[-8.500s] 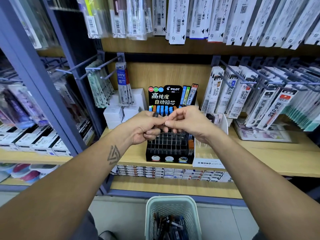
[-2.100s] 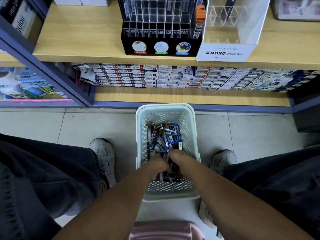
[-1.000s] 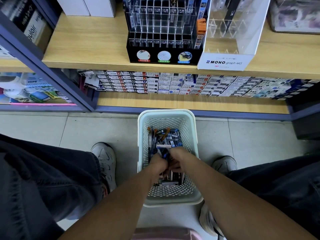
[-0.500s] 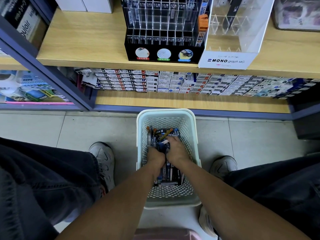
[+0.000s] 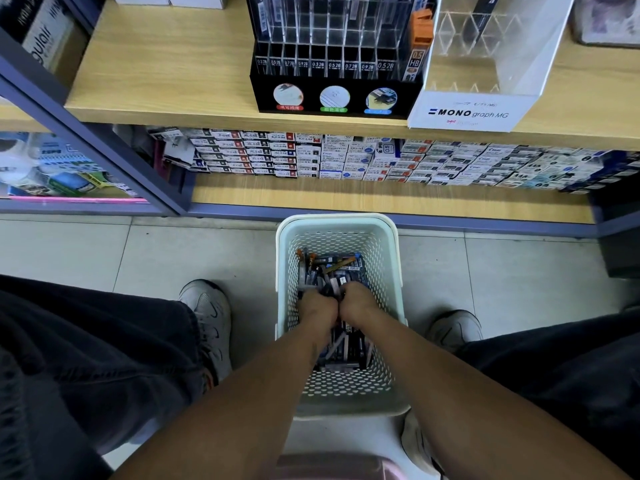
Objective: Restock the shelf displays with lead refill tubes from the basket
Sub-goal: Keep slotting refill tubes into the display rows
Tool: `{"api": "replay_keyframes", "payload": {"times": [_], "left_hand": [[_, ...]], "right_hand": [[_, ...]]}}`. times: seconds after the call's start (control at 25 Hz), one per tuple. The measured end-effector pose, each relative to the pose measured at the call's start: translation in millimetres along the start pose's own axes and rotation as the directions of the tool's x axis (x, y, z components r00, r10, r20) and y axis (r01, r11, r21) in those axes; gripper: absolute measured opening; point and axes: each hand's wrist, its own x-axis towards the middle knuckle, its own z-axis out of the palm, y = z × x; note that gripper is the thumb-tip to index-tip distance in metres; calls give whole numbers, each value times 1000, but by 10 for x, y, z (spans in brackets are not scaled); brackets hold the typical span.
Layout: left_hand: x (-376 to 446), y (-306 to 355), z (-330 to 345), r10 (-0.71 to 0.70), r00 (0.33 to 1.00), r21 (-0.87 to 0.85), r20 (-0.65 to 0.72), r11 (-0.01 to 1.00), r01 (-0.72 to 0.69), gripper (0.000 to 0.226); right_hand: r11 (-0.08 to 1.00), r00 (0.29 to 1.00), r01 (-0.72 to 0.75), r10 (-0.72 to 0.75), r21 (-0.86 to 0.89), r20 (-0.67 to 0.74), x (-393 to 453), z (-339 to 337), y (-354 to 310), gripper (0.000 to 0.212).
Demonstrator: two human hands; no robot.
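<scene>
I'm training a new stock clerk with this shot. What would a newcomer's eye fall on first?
First, the pale mesh basket on the floor tiles at centre, with the left hand and right hand side by side, down among the lead refill tubes. Next, up on the wooden shelf, the black display rack, its clear slots mostly bare, beside the MONO graph MG stand.

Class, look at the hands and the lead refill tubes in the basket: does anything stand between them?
Nothing visible does. Both the left hand and right hand are already down among the lead refill tubes inside the open-topped basket.
</scene>
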Motion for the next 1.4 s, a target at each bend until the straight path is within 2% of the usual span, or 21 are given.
{"api": "replay_keyframes", "payload": {"times": [0.12,0.24,0.4,0.52,0.6,0.72,0.8,0.92,1.08,1.24,1.4], "left_hand": [[-45,-28,-75,15,997,-142,71,990,-5,39],[-112,9,-96,-13,995,-225,103,974,36,33],[-161,54,-148,-55,988,-311,146,945,99,26],[-206,63,-170,25,979,-339,202,940,46,25],[-227,70,-205,120,978,-296,172,953,-65,28],[-293,115,-283,332,938,-203,106,930,-306,11],[-342,146,-342,421,903,-89,88,906,-413,18],[-404,167,-379,474,878,-12,58,880,-474,32],[-553,283,-430,507,862,60,14,860,-507,28],[-688,475,-513,566,824,170,-16,814,-556,32],[-860,689,-661,590,805,203,55,783,-588,36]], "right_hand": [[984,999,-50,46,170,26,-10,-3,-17,25],[960,1000,-22,23,278,-2,-30,-8,-41,22],[951,1000,7,-6,308,-5,-129,-58,-53,26],[926,1000,25,-30,376,8,-234,-148,-42,23],[898,999,33,-41,438,10,-314,-222,-62,21],[819,997,20,-60,574,51,-483,-376,-113,20],[753,993,2,-81,658,91,-611,-480,-156,19],[709,989,-15,-95,705,117,-763,-587,-232,16],[709,991,-44,-57,704,119,-878,-713,-346,15],[760,999,5,-36,650,35,-1013,-900,-444,11],[800,997,70,-46,596,-56,-1109,-1109,-464,14]]}}
